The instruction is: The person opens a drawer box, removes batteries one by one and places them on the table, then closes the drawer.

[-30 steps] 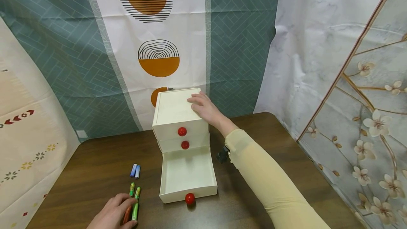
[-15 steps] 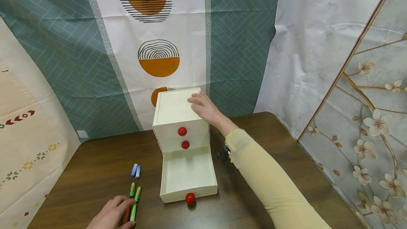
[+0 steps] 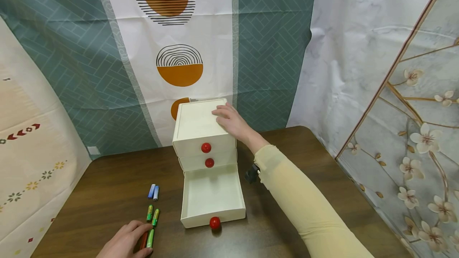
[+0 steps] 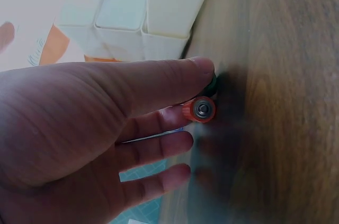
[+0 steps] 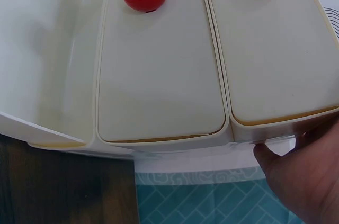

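Note:
At the lower left of the head view my left hand (image 3: 123, 241) pinches at a light green battery (image 3: 150, 238) with thumb and index finger. Alongside lies a red battery (image 3: 144, 240), partly hidden by the hand. In the left wrist view the red battery (image 4: 198, 109) shows its end, and the thumb covers most of the green one (image 4: 211, 87). My right hand (image 3: 233, 122) rests on the top right edge of a white drawer unit (image 3: 199, 120), fingers on top. The right wrist view shows its thumb against the side.
The bottom drawer (image 3: 213, 196) is pulled out, with a red knob (image 3: 214, 223); two drawers above it are closed. Two green-gold batteries (image 3: 155, 217) and two blue batteries (image 3: 151, 191) lie farther back on the brown table (image 3: 118, 186). Patterned cloths hang around.
The near end of the light green battery has swung slightly left, closer alongside the red one, as my left hand shifts a little left. My right hand stays in place.

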